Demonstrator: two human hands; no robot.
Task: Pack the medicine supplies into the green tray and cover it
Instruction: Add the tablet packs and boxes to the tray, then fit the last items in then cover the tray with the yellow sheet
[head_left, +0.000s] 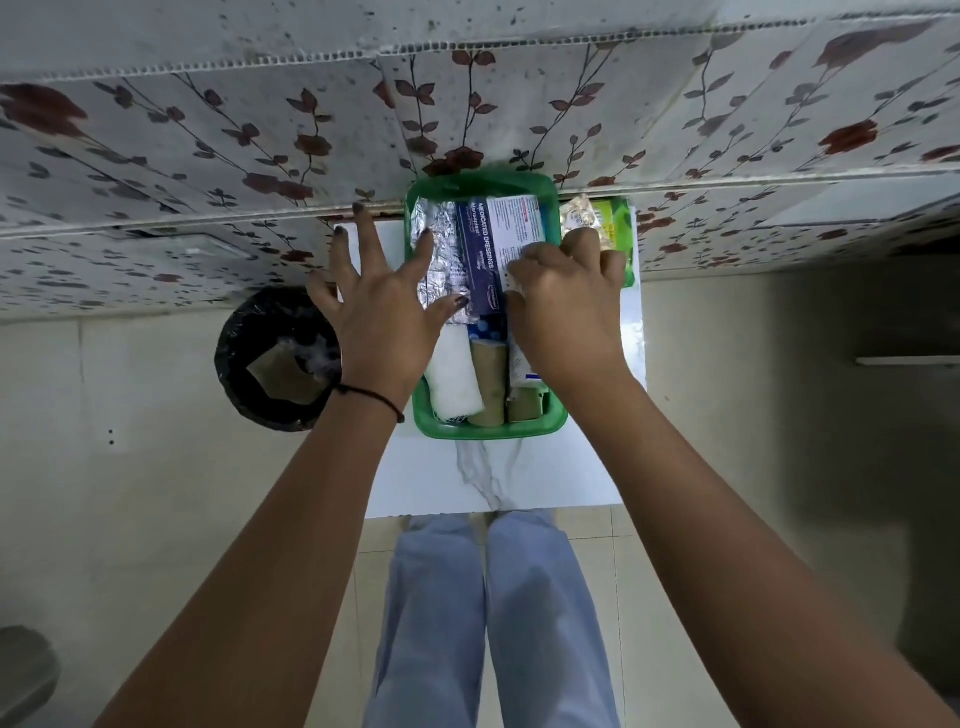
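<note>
Green tray (431, 422) mid-frame; right hand (566, 312) pinching dressings box (501, 234) to seat it, left hand (379, 317) spread, steadying foil strips (441, 249).

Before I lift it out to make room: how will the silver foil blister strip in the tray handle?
The foil blister strip is thin and crinkled, so it will probably flex and feel very light. It lies flat beside the medicated dressings box, so it seems unlikely to roll. Its shiny surface may slip under the left hand.

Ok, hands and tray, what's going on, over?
Left hand spread open over foil strips. Right hand pressing on the medicated dressings box. Green tray full, uncovered. Green packet outside, beside it.
</note>
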